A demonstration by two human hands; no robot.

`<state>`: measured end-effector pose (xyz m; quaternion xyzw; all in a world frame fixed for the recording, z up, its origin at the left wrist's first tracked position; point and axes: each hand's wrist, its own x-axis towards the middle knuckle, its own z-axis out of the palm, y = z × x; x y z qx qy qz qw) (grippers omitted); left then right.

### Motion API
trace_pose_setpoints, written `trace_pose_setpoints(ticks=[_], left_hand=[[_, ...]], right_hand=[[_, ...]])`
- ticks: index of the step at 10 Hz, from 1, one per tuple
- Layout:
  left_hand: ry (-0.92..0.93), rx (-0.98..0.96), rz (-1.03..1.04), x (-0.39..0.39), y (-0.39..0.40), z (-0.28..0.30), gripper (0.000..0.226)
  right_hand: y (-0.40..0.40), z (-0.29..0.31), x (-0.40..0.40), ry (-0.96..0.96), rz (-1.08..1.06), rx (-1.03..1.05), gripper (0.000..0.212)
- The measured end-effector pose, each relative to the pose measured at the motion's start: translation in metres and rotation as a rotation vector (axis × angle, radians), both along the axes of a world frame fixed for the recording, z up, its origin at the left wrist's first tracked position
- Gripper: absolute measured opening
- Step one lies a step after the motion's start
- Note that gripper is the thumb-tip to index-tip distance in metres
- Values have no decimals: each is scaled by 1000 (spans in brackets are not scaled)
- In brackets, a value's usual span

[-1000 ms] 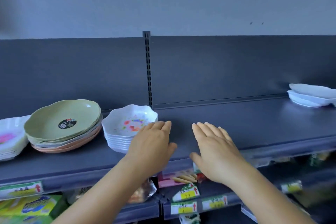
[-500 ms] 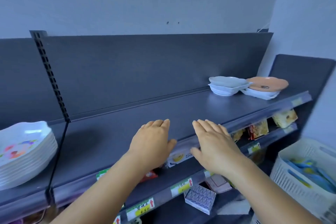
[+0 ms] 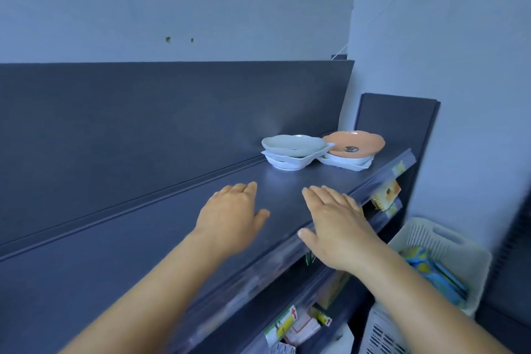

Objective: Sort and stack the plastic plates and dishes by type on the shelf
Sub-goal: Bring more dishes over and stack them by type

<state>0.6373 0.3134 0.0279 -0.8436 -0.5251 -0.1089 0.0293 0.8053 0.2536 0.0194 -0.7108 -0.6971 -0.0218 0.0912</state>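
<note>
At the far right end of the dark shelf [image 3: 143, 233] sits a small stack of white bowls [image 3: 290, 152]. Right beside it an orange plate [image 3: 355, 143] lies on top of white dishes [image 3: 344, 162]. My left hand [image 3: 230, 215] and my right hand [image 3: 336, 218] reach forward over the shelf, palms down, fingers straight, holding nothing. Both hands are short of the dishes and do not touch them.
A lower shelf with price tags [image 3: 283, 325] and packaged goods [image 3: 385, 195] runs under the top shelf. A white plastic basket [image 3: 439, 241] with blue items stands at the lower right. A dark panel [image 3: 399, 118] leans against the right wall.
The view has swung right along the shelf: the green plates and patterned bowl stack left the frame, and the white bowls and orange plate are closer. Both hands stay open and empty.
</note>
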Motion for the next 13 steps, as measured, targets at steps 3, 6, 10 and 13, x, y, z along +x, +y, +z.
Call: trace_pose_setpoints(ticks=[3,6,10,13], left_hand=[[40,19,-64,53,106,2,56],[-53,-34,20,95,181,-3,46],[-241,-94,303,132,263,-6,38],[-635,-328,401,131,278,1,6]], right_hand=[[82,-1,55,-9,-110,-9,72],[152,-5,109,43,-130,9,69],[242,-5,180,250,-249,89,41],[260,-15,163,683,-242,91,25]])
